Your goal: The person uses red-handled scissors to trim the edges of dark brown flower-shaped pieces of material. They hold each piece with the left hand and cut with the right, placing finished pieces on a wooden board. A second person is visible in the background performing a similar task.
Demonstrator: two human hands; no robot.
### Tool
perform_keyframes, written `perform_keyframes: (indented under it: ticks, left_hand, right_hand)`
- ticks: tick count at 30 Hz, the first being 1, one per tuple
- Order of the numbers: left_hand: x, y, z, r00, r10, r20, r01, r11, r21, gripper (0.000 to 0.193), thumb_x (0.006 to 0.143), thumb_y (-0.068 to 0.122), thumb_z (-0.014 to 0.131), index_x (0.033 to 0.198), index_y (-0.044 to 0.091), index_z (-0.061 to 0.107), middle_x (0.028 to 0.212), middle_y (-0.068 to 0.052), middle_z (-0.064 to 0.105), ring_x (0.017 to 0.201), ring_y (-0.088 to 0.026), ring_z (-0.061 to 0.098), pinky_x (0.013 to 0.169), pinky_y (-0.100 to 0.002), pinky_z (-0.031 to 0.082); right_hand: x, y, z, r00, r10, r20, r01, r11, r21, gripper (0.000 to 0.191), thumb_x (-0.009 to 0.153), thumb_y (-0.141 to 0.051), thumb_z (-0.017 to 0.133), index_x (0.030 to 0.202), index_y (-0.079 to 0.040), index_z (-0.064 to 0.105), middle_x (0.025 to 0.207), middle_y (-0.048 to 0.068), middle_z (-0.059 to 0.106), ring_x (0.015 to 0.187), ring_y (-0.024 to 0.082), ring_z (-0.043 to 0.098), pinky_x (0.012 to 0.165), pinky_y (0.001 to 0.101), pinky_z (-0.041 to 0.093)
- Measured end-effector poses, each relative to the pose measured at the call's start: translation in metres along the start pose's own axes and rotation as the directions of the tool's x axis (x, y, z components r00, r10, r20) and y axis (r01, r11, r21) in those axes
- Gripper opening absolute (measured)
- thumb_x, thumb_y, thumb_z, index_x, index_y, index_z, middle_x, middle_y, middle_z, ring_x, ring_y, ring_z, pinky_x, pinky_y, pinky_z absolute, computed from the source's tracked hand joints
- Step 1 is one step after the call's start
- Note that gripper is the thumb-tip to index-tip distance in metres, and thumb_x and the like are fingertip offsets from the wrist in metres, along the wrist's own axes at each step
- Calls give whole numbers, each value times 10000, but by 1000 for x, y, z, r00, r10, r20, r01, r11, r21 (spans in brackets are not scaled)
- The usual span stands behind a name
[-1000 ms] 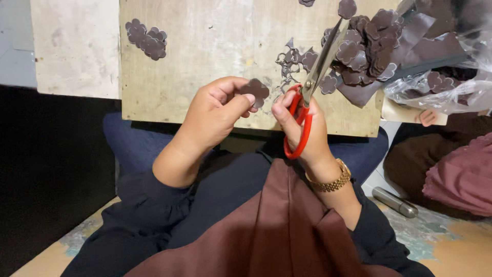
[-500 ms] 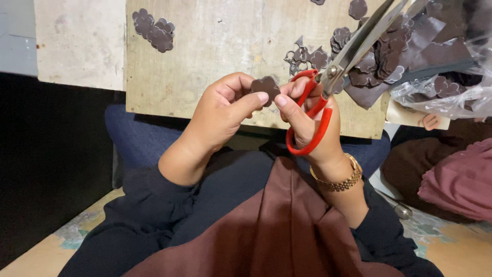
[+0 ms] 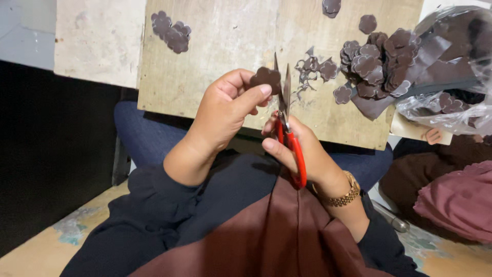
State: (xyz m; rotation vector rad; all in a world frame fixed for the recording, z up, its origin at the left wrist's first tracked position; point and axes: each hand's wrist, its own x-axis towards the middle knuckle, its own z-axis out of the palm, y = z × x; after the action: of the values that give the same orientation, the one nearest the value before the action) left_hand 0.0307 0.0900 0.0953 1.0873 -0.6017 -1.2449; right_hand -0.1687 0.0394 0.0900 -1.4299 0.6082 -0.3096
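My left hand [image 3: 225,110] pinches a small dark brown flower-shaped cutout [image 3: 265,78] between thumb and fingers, just above the near edge of a worn wooden board [image 3: 230,41]. My right hand [image 3: 300,154] grips red-handled scissors [image 3: 287,128]. Their blades point straight up and are slightly apart right beside the cutout's edge. A gold watch sits on my right wrist.
Finished brown flower cutouts lie in a small pile [image 3: 171,32] at the board's left and a bigger heap [image 3: 379,61] at its right, with offcut scraps [image 3: 310,72] between. A clear plastic bag [image 3: 451,66] of brown material sits far right. Pink fabric [image 3: 456,200] lies lower right.
The scissors have swung from leaning right to standing upright beside the cutout. Both hands sit a little higher against the board, and my left hand has turned the cutout.
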Motion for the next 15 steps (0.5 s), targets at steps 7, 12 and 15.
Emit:
perform_keyframes:
  ticks: [7,12,15]
  left_hand:
    - [-3,3,-1,999,36,15,-36,999,14,80,981,108,700,989,31,681,919,-12,711,819,-65,635,756,-245,558]
    - [-5,4,-2,997,46,57,-49,998,46,62,979,86,693,973,25,684,911,-30,722,813,-73,657,757,-239,572]
    - [-5,5,-1,997,35,68,-36,999,7,61,976,84,689,970,23,682,905,-37,728,805,-75,658,747,-236,565]
  right_hand:
    - [-2,-3,0,996,-52,75,57,997,-60,460,1018,-333,627,1320,-7,510,1159,39,577,1085,116,544,961,270,482]
    - [-1,0,-2,996,-38,86,35,999,30,482,1013,-355,630,1325,-9,506,1167,36,551,1079,120,537,952,265,478]
    - [-3,2,-4,994,-40,105,40,999,0,474,1030,-381,618,1306,-6,529,1153,38,556,1063,119,533,944,262,475]
